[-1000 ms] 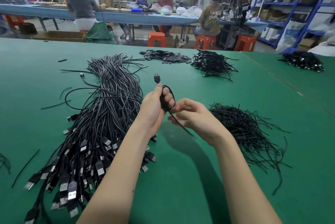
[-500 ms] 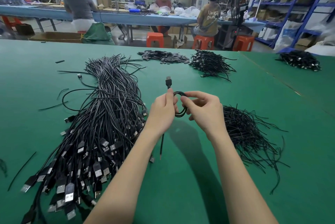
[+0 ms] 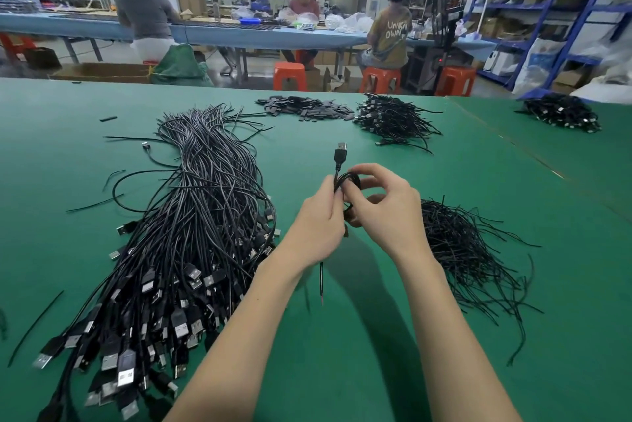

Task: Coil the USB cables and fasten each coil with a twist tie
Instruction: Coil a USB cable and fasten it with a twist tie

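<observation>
Coil (image 3: pixel 346 182) mostly hidden behind hands (image 3: pixel 352 213).

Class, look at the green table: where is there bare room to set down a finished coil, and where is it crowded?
Bare patches: near edge, between the forearms; far left, beyond the big cable pile; right side, between the twist ties and the far right heap. Crowded: left under the cable pile, right of the right hand among twist ties, and the far middle heaps.

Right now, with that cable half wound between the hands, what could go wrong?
The coil is pinched only by the left hand and right hand, untied, so it might spring open. The loose tail hanging below could stay unwound. The twist ties lie tangled, so several might lift together.
</observation>
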Tool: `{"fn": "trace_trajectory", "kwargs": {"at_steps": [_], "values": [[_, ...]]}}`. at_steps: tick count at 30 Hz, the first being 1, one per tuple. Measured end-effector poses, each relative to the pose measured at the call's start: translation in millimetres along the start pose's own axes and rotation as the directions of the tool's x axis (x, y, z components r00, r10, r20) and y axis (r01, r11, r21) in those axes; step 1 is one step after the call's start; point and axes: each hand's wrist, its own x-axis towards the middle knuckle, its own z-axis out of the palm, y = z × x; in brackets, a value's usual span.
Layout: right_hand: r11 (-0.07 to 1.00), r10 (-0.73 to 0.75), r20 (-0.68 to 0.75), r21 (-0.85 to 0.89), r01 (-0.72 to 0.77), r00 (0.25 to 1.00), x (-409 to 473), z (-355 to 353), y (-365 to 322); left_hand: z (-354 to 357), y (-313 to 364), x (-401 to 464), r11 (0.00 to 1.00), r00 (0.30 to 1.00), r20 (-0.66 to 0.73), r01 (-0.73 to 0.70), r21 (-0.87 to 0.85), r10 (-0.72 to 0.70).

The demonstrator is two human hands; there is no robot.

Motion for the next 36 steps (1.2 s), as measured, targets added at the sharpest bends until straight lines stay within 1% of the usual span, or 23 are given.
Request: {"fn": "trace_trajectory", "kwargs": {"at_steps": [3, 5, 6, 9, 11, 13, 15, 16, 17, 19, 20, 22, 24, 26, 28, 29, 31, 34, 36], "values": [[0.990, -0.135, -0.003, -0.045, 0.135, 0.991, -0.3, 0.5, 1.4, -0.9, 0.4, 0.7, 1.000, 1.000, -0.021, -0.023, -0.005, 0.023], [0.982, -0.177, -0.039, -0.078, 0.173, 0.983, 1.2, 0.6, 1.7, -1.8, -0.2, 0.4, 1.000, 1.000, -0.014, -0.006, 0.011, 0.006], [0.986, -0.152, -0.050, -0.072, 0.148, 0.987, 1.8, 0.5, 1.6, -2.4, -0.8, 0.1, 1.000, 1.000, 0.005, 0.002, 0.024, -0.002], [0.999, 0.037, -0.030, 0.028, -0.036, 0.999, 1.1, 0.7, -0.7, -4.4, -1.9, -0.4, 0.997, 0.996, 0.087, 0.015, 0.073, -0.022], [0.993, 0.108, -0.010, 0.039, -0.108, 0.994, -0.2, 1.5, -2.1, -5.5, -2.3, -0.4, 0.998, 0.990, 0.130, 0.045, 0.044, -0.050], [0.985, 0.148, 0.052, 0.083, -0.152, 0.988, 0.9, 0.0, -3.0, -5.6, -2.3, -0.7, 0.996, 0.985, 0.153, 0.086, -0.024, -0.081], [0.963, 0.166, 0.144, 0.191, -0.192, 0.976, 2.3, -1.6, -4.4, -4.9, -1.9, -0.5, 0.996, 0.988, 0.136, 0.077, -0.044, -0.070], [0.952, 0.168, 0.156, 0.230, -0.201, 0.973, 2.6, -1.6, -4.3, -4.1, -2.0, 0.2, 0.998, 0.991, 0.123, 0.055, -0.028, -0.051], [0.950, 0.169, 0.130, 0.243, -0.197, 0.977, 2.9, -0.6, -3.5, -2.9, -2.0, 0.9, 0.999, 0.993, 0.115, 0.034, -0.005, -0.033], [0.959, 0.181, 0.035, 0.215, -0.184, 0.983, 3.1, 3.1, -0.1, 1.1, -3.2, 1.0, 0.999, 0.994, 0.113, 0.011, 0.031, -0.014], [0.956, 0.203, 0.003, 0.215, -0.199, 0.979, 3.2, 4.6, 1.5, 3.7, -4.6, 0.1, 0.999, 0.994, 0.112, 0.007, 0.037, -0.011], [0.937, 0.268, -0.007, 0.236, -0.259, 0.963, 4.5, 5.4, 4.5, 9.5, -6.7, -3.1, 0.999, 0.994, 0.108, -0.003, 0.040, -0.001], [0.919, 0.314, 0.035, 0.239, -0.313, 0.949, 6.7, 2.0, 6.0, 16.6, -8.2, -5.8, 0.999, 0.996, 0.082, -0.024, 0.034, 0.021], [0.925, 0.314, 0.050, 0.210, -0.317, 0.948, 11.5, -2.1, 7.3, 23.0, -7.6, -6.1, 0.999, 0.999, 0.015, -0.039, -0.032, 0.039], [0.947, 0.283, 0.026, 0.151, -0.284, 0.959, 15.7, -4.2, 7.0, 27.7, -4.5, -3.8, 0.988, 0.998, -0.070, -0.013, -0.155, 0.002], [0.959, 0.260, 0.012, 0.117, -0.259, 0.966, 17.2, -4.1, 7.3, 29.0, -1.9, -2.8, 0.974, 0.995, -0.094, 0.022, -0.226, -0.044], [0.976, 0.209, 0.007, 0.068, -0.209, 0.978, 18.9, -2.6, 8.2, 30.0, 1.5, -1.0, 0.908, 0.984, -0.071, 0.120, -0.401, -0.162], [0.988, 0.155, 0.045, 0.004, -0.156, 0.987, 19.4, 0.2, 10.5, 26.0, 3.7, 1.4, 0.730, 0.945, 0.035, 0.276, -0.626, -0.327], [0.991, 0.131, 0.102, -0.004, -0.132, 0.986, 20.9, 2.7, 9.3, 20.6, 2.8, 4.9, 0.580, 0.917, 0.078, 0.312, -0.752, -0.392]]}}
